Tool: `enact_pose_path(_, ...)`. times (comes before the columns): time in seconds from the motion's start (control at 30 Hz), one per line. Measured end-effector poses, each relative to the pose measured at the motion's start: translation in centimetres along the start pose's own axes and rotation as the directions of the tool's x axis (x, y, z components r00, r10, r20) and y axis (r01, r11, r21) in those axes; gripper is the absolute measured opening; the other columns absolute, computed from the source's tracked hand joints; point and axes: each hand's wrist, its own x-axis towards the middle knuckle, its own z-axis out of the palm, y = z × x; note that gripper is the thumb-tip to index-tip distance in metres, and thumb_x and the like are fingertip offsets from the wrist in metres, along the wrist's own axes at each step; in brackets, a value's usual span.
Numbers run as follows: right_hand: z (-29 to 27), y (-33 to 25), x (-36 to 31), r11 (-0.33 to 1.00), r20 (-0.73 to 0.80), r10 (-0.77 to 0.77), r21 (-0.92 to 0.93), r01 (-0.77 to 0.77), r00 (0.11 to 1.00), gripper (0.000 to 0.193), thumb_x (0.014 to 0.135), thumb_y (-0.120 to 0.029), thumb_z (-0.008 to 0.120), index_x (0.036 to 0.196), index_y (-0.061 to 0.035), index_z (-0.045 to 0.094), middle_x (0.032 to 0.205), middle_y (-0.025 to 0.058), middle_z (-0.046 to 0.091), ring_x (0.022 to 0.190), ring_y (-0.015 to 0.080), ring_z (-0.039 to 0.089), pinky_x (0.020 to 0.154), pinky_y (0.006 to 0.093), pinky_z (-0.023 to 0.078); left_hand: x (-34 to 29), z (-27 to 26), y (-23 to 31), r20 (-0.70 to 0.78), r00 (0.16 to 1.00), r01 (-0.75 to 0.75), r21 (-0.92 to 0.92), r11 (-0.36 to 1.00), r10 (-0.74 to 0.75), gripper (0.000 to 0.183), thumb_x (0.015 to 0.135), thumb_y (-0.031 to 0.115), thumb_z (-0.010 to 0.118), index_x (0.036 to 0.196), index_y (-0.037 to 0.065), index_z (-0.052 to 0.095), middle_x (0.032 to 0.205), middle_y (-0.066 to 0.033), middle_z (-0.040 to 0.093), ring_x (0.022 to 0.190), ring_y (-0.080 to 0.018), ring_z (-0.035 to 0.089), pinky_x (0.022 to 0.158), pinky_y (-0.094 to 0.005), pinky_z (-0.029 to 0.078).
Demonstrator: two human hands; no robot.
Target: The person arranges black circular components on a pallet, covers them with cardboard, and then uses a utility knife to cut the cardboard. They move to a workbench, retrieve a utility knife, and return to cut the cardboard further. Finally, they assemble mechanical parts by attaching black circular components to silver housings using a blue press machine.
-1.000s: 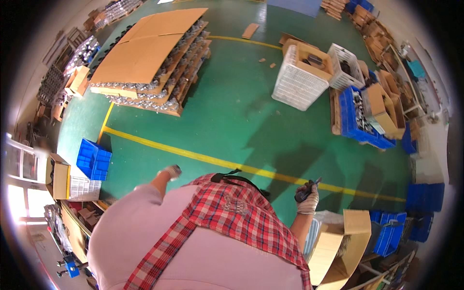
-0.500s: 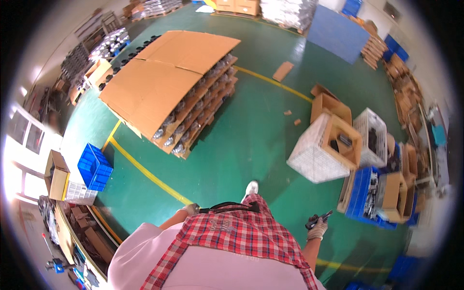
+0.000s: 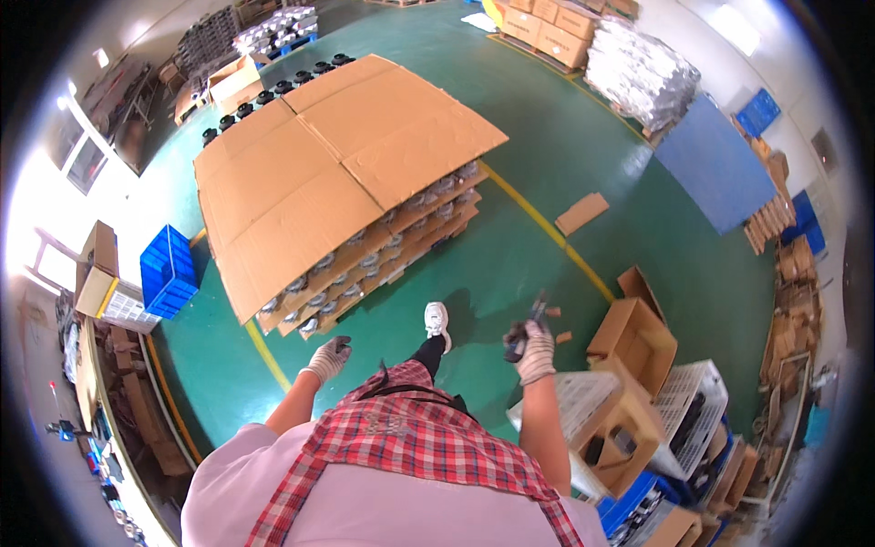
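My left hand, in a pale glove with dark fingertips, reaches out near the close corner of the cardboard-covered stack. Its fingers are loosely extended and apart, with nothing visible in them. My right hand, gloved too, is closed round a dark handheld object with a narrow end pointing away from me; blur hides its exact kind. Under the stack's flat cardboard top, several cardboard layers carry rows of shiny metal parts. Neither hand touches the stack.
White crates and open cardboard boxes stand at the right, close to my right arm. A blue crate is at the left. A flat cardboard piece lies on the green floor. Wrapped goods stand at the back.
I have stepped nearer the stack, and the view has turned. Both hands have risen forward; my right hand still holds the dark object. The right-hand boxes now appear closer to me.
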Motion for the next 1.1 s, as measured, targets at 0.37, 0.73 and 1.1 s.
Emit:
enact_pose_path(0.37, 5.1, -15.6, 24.6, 0.968, -0.173, 0.232, -0.058, -0.245, 0.957, 0.025, 0.073, -0.009, 0.075, 0.091, -0.0083, 0.058, 0.083, 0.0058, 0.065, 0.075, 0.0218, 0.066, 0.069, 0.0323, 0.055, 37.8, -3.9, 22.6, -0.29, 0.942, -0.176, 0.005, 0.984, 0.17, 0.035, 0.095, 0.016, 0.058, 0.128, 0.004, 0.059, 0.104, -0.016, 0.07, 0.094, -0.0281, 0.068, 0.085, -0.0355, 0.053)
enact_pose_path(0.73, -3.9, -23.8, 47.1, 0.93, -0.419, 0.366, 0.145, -0.337, 0.831, 0.01, 0.09, -0.015, 0.06, 0.096, -0.0084, 0.055, 0.073, 0.0077, 0.056, 0.068, 0.0233, 0.057, 0.062, 0.0413, 0.053, 52.9, 2.5, 29.2, -0.427, 0.904, -0.064, -0.169, 0.984, -0.015, 0.036, 0.094, 0.016, 0.061, 0.129, 0.006, 0.059, 0.106, -0.015, 0.07, 0.096, -0.0275, 0.068, 0.086, -0.0347, 0.054)
enact_pose_path(1.1, 23.8, -35.7, 75.8, 0.919, 0.267, 0.276, -0.354, -0.172, 0.923, 0.015, 0.094, -0.013, 0.061, 0.104, -0.0074, 0.051, 0.081, 0.0076, 0.062, 0.068, 0.0208, 0.062, 0.064, 0.0416, 0.058, 53.4, 8.9, 36.8, -0.734, 0.621, 0.089, -0.282, 0.955, -0.275, 0.04, 0.094, 0.011, 0.061, 0.132, 0.001, 0.056, 0.118, -0.018, 0.067, 0.107, -0.0267, 0.066, 0.094, -0.0348, 0.052)
